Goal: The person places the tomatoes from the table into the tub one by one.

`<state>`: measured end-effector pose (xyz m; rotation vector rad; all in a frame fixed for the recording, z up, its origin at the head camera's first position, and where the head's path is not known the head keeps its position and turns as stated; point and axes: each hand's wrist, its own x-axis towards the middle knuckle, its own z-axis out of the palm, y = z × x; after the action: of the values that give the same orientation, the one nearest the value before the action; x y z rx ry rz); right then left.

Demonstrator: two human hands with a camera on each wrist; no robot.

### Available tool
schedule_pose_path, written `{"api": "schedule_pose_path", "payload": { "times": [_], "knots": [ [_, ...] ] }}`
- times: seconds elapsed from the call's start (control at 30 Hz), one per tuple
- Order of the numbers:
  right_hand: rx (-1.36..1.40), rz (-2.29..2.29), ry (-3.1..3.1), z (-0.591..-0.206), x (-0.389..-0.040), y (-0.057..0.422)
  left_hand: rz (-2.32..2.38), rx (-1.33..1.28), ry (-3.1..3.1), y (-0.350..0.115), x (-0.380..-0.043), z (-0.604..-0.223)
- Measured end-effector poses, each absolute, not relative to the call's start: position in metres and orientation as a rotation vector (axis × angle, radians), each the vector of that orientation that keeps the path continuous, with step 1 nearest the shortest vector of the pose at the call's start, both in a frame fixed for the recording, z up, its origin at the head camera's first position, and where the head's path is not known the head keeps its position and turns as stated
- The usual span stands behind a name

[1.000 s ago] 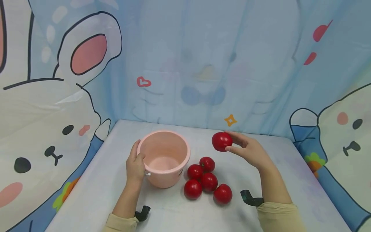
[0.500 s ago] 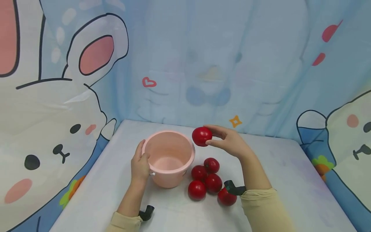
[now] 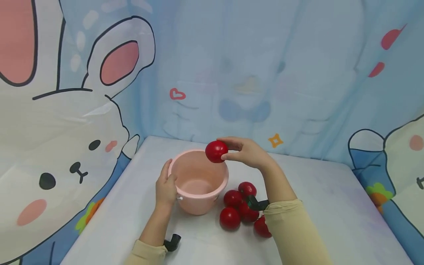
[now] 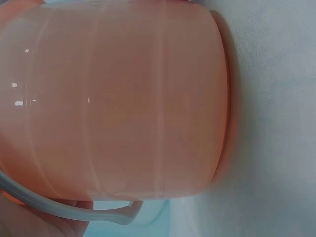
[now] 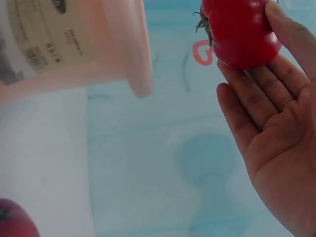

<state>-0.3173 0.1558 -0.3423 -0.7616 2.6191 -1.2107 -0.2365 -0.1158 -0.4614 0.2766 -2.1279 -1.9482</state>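
Note:
A pink plastic bucket (image 3: 198, 200) with a pale handle (image 4: 74, 211) stands upright on the table. My left hand (image 3: 166, 188) grips its left rim, the thumb lying at the inner side. A red tomato (image 3: 216, 151) is pinched between the thumb and fingers of my right hand (image 3: 248, 152), over the far right part of the bucket's rim. Green stem leaves show on this tomato (image 5: 242, 32) in the right wrist view. Several more tomatoes (image 3: 230, 218) lie together on the table to the right of the bucket; my right wrist and sleeve partly cover some of them.
The white table (image 3: 324, 206) meets a blue cartoon curtain (image 3: 212, 73) at its back edge. Rabbit-printed cloth (image 3: 76, 147) hangs on the left side. A label (image 5: 47, 37) is stuck on the bucket's right side. Each wrist carries a black camera mount (image 3: 173, 243).
My right hand has carried the tomato leftward and slightly up, from beside the bucket to over its rim. The left hand keeps its grip. The whole head view has shifted a little.

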Motion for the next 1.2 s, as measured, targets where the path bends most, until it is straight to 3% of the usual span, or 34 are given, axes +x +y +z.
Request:
{"api": "schedule_pose_path", "payload": {
  "times": [0.57,1.2],
  "knots": [
    [-0.925,-0.828,2.413,-0.318,-0.350,0.113,-1.922,0.278,-2.103,-0.115,-0.241,-0.466],
    [-0.860,-0.617,2.251,-0.340,-0.378,0.069,-1.924,0.277,-2.095,-0.111,-0.241,-0.467]
  ]
}}
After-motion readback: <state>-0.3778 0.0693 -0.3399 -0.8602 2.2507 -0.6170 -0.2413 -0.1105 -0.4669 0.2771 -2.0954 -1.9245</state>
